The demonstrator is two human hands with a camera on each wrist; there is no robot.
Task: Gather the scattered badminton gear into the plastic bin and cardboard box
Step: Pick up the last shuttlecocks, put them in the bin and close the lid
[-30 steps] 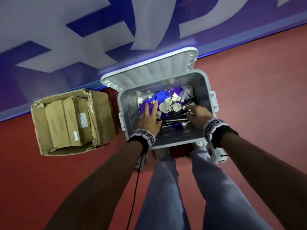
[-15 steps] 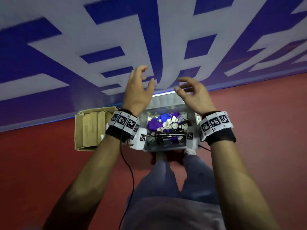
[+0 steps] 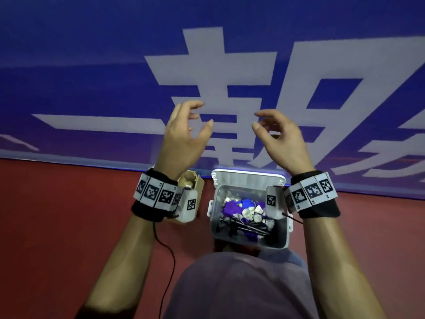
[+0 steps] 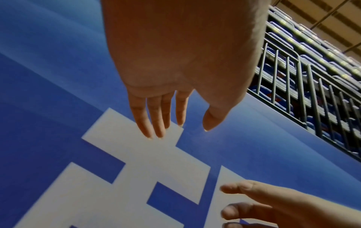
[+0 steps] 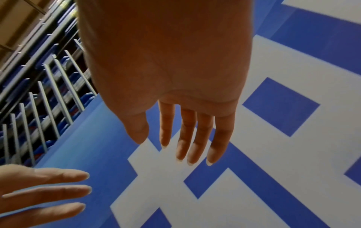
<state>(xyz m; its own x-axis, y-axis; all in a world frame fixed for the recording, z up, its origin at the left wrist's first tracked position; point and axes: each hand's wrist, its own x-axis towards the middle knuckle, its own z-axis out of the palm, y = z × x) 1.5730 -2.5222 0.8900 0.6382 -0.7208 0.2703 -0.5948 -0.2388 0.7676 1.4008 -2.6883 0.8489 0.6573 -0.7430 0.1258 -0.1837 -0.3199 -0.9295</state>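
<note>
Overhead, head view: left hand (image 3: 184, 137) and right hand (image 3: 281, 140) raised before the blue banner (image 3: 92, 65), fingers loosely spread, holding nothing. Plastic bin (image 3: 249, 242) at 6 o'clock on the red floor (image 3: 57, 215), lid open, holding shuttlecocks (image 3: 249, 212) and rackets (image 3: 248, 226); cardboard box (image 3: 195, 184) at its 9 o'clock, mostly hidden. Left wrist: fingers (image 4: 154, 121) relaxed, empty; railing (image 4: 312, 86) at 2 o'clock. Right wrist: same, fingers (image 5: 187, 135) slack.
</note>
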